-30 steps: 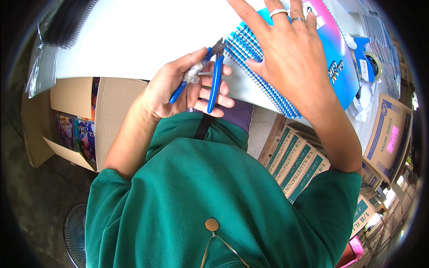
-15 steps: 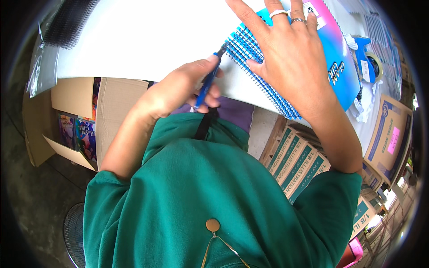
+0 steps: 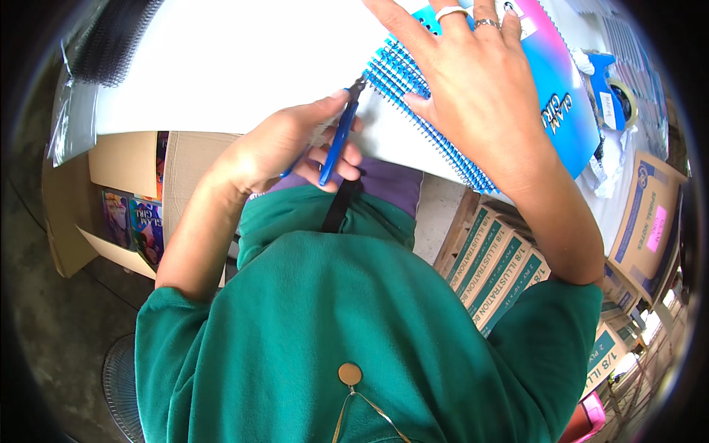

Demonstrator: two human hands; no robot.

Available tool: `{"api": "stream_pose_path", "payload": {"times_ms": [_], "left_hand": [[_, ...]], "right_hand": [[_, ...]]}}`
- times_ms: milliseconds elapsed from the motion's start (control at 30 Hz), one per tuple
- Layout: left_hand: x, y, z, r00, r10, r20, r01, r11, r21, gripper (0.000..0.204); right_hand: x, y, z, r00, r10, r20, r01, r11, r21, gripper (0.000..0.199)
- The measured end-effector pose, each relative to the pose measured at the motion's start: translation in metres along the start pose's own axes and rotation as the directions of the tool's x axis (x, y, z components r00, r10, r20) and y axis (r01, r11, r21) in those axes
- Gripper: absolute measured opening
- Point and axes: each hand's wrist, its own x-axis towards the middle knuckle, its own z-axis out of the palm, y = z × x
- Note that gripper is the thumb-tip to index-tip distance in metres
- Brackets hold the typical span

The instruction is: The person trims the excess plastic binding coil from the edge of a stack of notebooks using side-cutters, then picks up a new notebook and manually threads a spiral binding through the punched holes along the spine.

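Sitting at a white table [image 3: 244,59] with an open cardboard box [image 3: 125,199] down on the left, stacked cartons [image 3: 502,266] on the right, a tape dispenser [image 3: 613,96] further back. Gripping blue-handled pliers [image 3: 336,144] in the left hand [image 3: 284,144], fingers curled tight, tip touching the blue spiral binding [image 3: 413,81]. Pressing the right hand [image 3: 480,88] flat, fingers spread, on the notebook [image 3: 569,103]. Compared to a second back, closing the handles and bringing the tip in.

White counter [image 3: 244,66] with binding work laid out on it.
A spiral-bound notebook [image 3: 561,96] with a blue and pink cover lies under the right hand [image 3: 480,88]; a blue tape dispenser [image 3: 613,100] sits beyond that hand to the right, and a bag of black binding coils [image 3: 111,37] lies far left of the left hand [image 3: 281,144].
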Motion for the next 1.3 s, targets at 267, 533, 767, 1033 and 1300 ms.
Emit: {"api": "stream_pose_path", "payload": {"times_ms": [267, 533, 767, 1033, 1300], "left_hand": [[0.011, -0.015, -0.020, 0.961, 0.051, 0.273, 0.058, 0.925, -0.376, 0.054], [-0.012, 0.025, -0.006, 0.955, 0.229, -0.187, 0.051, 0.494, 0.868, 0.046], [0.012, 0.016, -0.071, 0.521, 0.822, -0.230, 0.148, 0.178, 0.973, 0.059], [0.029, -0.014, 0.059, 0.785, 0.612, -0.093, -0.567, 0.772, 0.288, 0.076], [0.110, 0.112, 0.005, 0.830, 0.516, 0.214, -0.477, 0.854, -0.209, 0.090]], "right_hand": [[-0.002, 0.001, 0.003, 0.999, -0.015, -0.035, 0.014, 1.000, -0.004, 0.078], [-0.002, 0.008, -0.009, 1.000, -0.006, 0.004, 0.005, 0.988, 0.157, 0.085], [-0.020, 0.181, 0.016, 0.990, 0.138, 0.017, -0.042, 0.180, 0.983, 0.083], [-0.048, 0.173, 0.084, 0.776, -0.081, 0.625, -0.547, -0.580, 0.603, 0.055], [-0.062, 0.072, 0.049, 0.772, 0.187, 0.608, -0.152, -0.873, 0.463, 0.050]]}}
